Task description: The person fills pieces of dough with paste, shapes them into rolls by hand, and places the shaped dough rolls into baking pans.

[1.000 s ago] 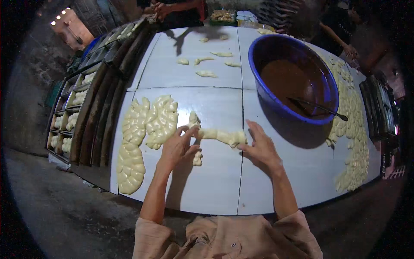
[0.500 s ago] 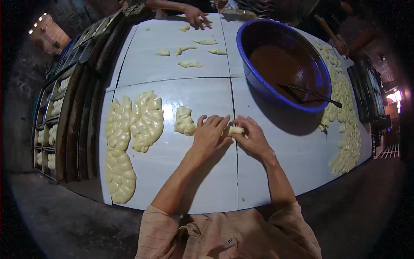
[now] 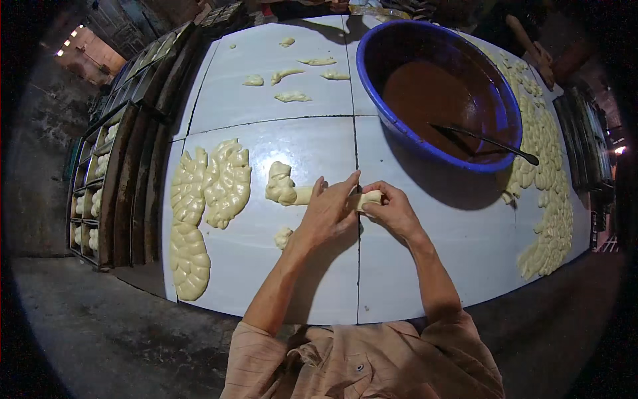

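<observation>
A strip of pale dough point(image 3: 304, 195) lies across the white table in front of me, with a thicker lump point(image 3: 281, 183) at its left end. My left hand point(image 3: 330, 209) rests across the strip, fingers stretched out, hiding its middle. At the strip's right end, my right hand point(image 3: 393, 211) pinches the rolled dough end point(image 3: 369, 199) between thumb and fingers. A small dough scrap point(image 3: 284, 237) sits beside my left forearm.
Flattened, scored dough slabs point(image 3: 227, 183) lie to the left. A blue basin point(image 3: 425, 149) of brown liquid with a dark-handled utensil point(image 3: 492, 139) stands right, beside many small dough pieces point(image 3: 551, 219). Racked trays point(image 3: 93, 193) hold dough at far left; another person's hand point(image 3: 543, 63) is far right.
My right fingers have closed in around the dough end, and my left hand is tilted more upright at the fingers. The other person's hand at the far edge has left the table. The view shifted slightly.
</observation>
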{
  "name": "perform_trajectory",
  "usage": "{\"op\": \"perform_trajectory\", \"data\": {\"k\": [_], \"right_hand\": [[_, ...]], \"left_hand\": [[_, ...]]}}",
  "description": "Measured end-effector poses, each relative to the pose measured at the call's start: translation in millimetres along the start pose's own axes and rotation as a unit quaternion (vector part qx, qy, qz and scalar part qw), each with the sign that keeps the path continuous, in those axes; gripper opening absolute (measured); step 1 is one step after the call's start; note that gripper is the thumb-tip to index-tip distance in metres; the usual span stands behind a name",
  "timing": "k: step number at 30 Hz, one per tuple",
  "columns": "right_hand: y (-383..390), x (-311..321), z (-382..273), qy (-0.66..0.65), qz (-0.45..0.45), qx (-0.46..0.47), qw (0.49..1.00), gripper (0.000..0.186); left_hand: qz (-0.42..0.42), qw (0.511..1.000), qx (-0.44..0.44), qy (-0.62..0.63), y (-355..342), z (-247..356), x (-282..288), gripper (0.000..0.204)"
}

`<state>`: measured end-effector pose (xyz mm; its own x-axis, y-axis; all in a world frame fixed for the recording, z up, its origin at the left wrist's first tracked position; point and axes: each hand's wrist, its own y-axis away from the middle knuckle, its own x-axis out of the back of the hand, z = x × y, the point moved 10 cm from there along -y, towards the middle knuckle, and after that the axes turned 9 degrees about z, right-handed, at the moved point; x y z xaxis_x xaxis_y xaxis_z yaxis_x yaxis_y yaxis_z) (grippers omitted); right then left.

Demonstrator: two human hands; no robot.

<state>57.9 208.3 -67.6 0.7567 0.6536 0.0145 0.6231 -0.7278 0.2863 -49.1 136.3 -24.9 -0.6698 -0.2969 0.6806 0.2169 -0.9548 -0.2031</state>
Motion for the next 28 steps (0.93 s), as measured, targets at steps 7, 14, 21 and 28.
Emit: {"op": "perform_trajectory", "data": {"k": [7, 14, 21, 28], "right_hand": [[8, 18, -10, -0.011, 0.049, -0.054, 0.997, 0.034], [4, 21, 2, 0.052, 0.038, 0.017, 0.998, 0.033], [12, 34, -13, 0.124, 0.081, 0.013, 0.989, 0.021], [9, 35, 4, 0.048, 0.057, 0.005, 0.997, 0.022]], "left_hand": [[-0.036, 0.999, -0.009, -0.04, -4, -1, -14, 0.078], [0.097, 0.99, -0.084, -0.064, -11, 31, -5, 0.08], [-0.002, 0.989, -0.038, -0.146, -16, 16, -28, 0.022], [0.004, 0.989, -0.042, -0.141, -13, 19, -27, 0.024]]}}
